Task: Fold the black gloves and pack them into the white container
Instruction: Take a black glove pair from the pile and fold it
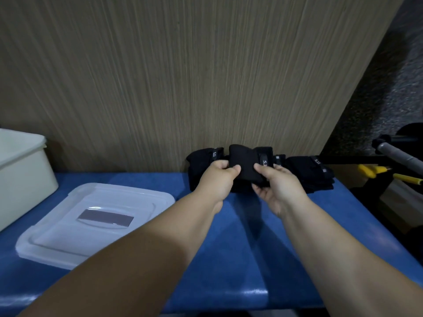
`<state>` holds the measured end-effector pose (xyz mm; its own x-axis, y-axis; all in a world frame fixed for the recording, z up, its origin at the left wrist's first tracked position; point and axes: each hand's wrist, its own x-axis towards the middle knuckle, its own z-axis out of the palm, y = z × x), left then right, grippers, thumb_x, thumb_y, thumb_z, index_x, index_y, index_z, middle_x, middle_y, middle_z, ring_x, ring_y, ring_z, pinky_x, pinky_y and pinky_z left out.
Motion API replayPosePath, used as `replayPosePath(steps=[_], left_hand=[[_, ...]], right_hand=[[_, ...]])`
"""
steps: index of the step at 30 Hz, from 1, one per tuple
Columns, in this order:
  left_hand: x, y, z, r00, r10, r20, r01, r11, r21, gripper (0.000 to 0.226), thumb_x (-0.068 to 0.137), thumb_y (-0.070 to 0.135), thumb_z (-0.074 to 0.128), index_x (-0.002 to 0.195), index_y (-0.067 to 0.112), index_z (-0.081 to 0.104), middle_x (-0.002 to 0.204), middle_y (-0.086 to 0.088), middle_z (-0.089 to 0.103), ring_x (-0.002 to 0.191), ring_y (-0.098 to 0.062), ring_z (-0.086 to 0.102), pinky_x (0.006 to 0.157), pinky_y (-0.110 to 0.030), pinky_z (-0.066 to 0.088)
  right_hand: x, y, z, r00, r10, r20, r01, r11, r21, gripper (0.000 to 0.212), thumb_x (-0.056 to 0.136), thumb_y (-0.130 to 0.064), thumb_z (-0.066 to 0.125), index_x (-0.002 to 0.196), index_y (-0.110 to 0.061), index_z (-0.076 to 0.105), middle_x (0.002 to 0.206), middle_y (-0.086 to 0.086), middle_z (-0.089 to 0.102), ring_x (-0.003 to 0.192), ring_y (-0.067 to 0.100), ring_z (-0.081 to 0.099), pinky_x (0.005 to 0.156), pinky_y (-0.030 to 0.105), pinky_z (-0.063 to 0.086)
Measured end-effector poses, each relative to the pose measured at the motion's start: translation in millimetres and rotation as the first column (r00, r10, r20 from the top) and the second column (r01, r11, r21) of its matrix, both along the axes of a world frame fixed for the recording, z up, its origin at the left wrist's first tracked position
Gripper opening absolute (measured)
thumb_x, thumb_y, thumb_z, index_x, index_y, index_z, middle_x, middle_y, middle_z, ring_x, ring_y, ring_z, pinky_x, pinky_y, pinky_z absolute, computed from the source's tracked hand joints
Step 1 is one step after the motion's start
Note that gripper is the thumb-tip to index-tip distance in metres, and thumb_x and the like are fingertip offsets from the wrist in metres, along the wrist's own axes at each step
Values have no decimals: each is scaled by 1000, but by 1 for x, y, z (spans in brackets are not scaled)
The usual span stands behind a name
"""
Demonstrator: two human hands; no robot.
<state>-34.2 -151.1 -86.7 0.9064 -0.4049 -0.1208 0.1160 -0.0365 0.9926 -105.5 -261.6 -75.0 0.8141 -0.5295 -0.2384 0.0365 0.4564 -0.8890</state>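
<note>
Dim, bluish indoor light falls from overhead on the blue surface (pixel 240 259), where soft shadows spread beneath the forearms (pixel 160 248) and a pale glare streaks the near edge. The black gloves (pixel 245 163) sink into near-solid darkness, their folds barely readable. The clear lid (pixel 96 220) catches a mild sheen; the white container (pixel 23 175) takes a greenish cast. Grain on the wood panel (pixel 183 76) looks smeared and soft. Wide-angle curvature bends the frame's edges, and the far right corner is murky and noisy.

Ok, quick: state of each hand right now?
Left hand: closed, gripping the black glove on its left side.
Right hand: closed, gripping the same glove's right side.
</note>
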Motion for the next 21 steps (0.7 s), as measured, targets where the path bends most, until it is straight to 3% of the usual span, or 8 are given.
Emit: replayPosePath(steps=[2,4,7,14,17,19,21], left_hand=[[9,-6,9,985,67,156,-84,991,106,38,94,27,59,129,18,47,104,3,61,99,-14,57,82,-25,44],[20,-11,13,944,82,321,-164,957,238,44,94,31,58,133,17,42,94,6,61,97,-16,59,90,-32,47],[32,-18,12,847,11,532,-310,823,476,37,96,37,50,129,20,44,108,6,64,112,-17,52,100,-36,35],[47,-19,-4,667,-111,737,-491,678,547,29,96,39,47,118,23,55,109,6,62,117,-18,41,96,-34,24],[54,-16,-14,616,-146,775,-515,670,535,25,92,38,53,112,23,58,118,6,48,117,-18,35,98,-32,25],[57,-15,-21,639,-165,751,-434,729,530,24,91,32,57,111,19,57,121,4,42,116,-19,37,97,-31,31],[60,-14,-26,693,-177,699,-337,777,531,24,92,29,58,113,16,55,124,3,40,111,-19,44,93,-30,40]], right_hand=[[14,-8,3,999,-32,10,32,999,-37,26,86,-9,68,110,-11,57,105,8,68,87,18,67,55,24,53],[28,-14,4,998,-67,12,68,995,-68,42,85,-8,69,123,-10,51,114,10,64,95,21,66,54,25,54],[48,-20,1,995,-103,7,103,988,-115,58,83,-8,71,133,-11,42,119,7,59,97,22,64,56,28,55],[76,-28,-9,988,-136,-79,96,920,-381,61,80,-8,75,129,-17,40,100,-8,52,88,13,59,62,31,56],[82,-29,-12,971,-152,-186,0,776,-631,59,80,-17,75,129,-16,42,98,-7,53,82,12,57,70,35,57],[83,-28,-12,930,-201,-308,-138,586,-798,58,83,-28,71,131,-17,42,103,0,57,84,18,56,70,32,50],[83,-26,-16,887,-276,-371,-243,405,-881,56,85,-35,65,132,-18,40,114,5,55,99,24,55,75,31,44]])
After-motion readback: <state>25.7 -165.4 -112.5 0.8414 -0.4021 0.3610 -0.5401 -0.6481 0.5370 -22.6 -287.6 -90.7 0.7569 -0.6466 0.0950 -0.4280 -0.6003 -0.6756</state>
